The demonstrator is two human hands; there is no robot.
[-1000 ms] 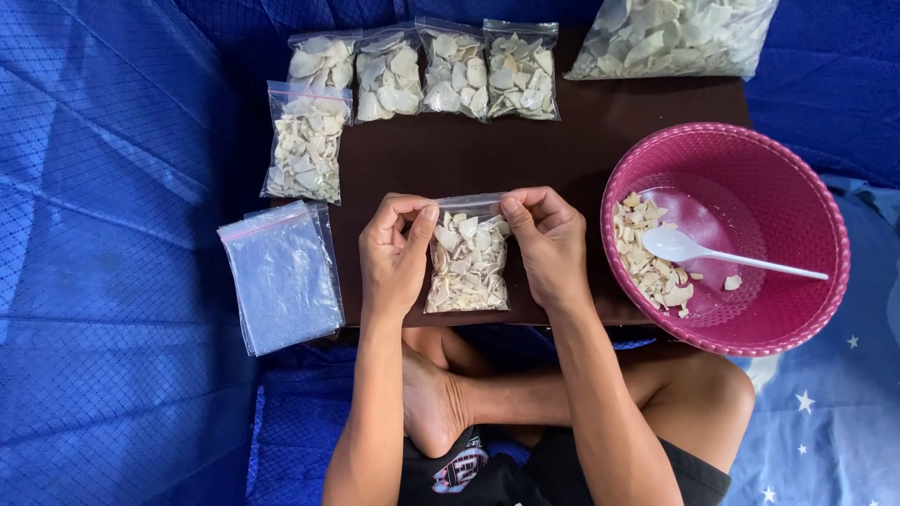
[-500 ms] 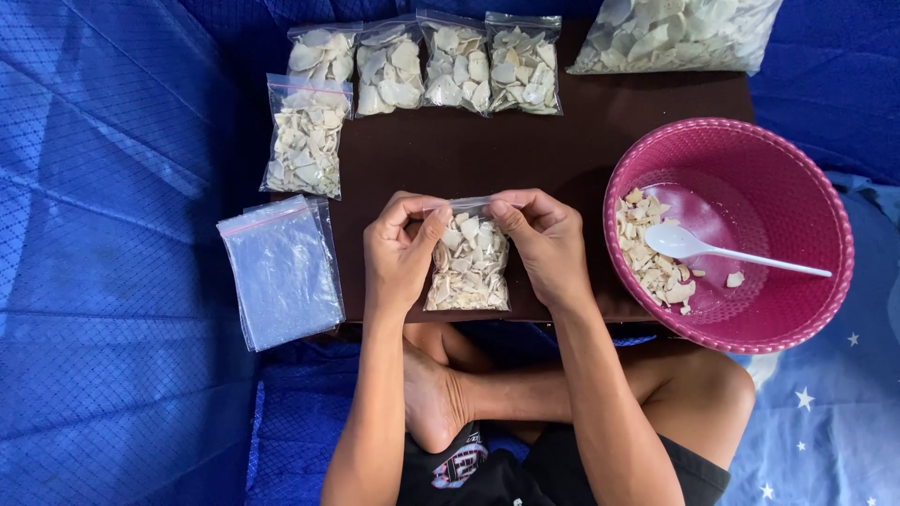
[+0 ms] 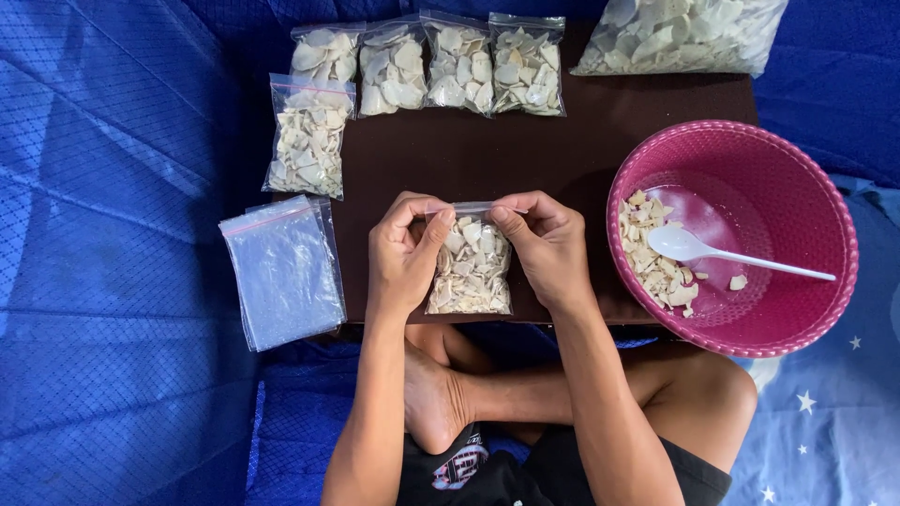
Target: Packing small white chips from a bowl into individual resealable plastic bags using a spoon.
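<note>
A small clear zip bag (image 3: 472, 267) filled with pale, flat chips lies on the near edge of a dark brown board (image 3: 525, 155). My left hand (image 3: 401, 251) pinches the bag's top strip at its left end. My right hand (image 3: 547, 245) pinches the same strip at its right end. Both thumbs and forefingers press the seal together. To the right stands a pink plastic basket (image 3: 806, 178) holding more chips (image 3: 652, 267) and a white plastic spoon (image 3: 722, 255).
Several filled bags (image 3: 427, 70) lie in a row at the board's far edge, one more (image 3: 307, 150) at its left. A large bag of chips (image 3: 680, 33) sits at the far right. A stack of empty zip bags (image 3: 283, 270) lies on the blue cloth (image 3: 103, 234). My crossed legs are below.
My fingers have shifted slightly along the bag's top strip, the hands a little wider apart. The bag stays in the same spot.
</note>
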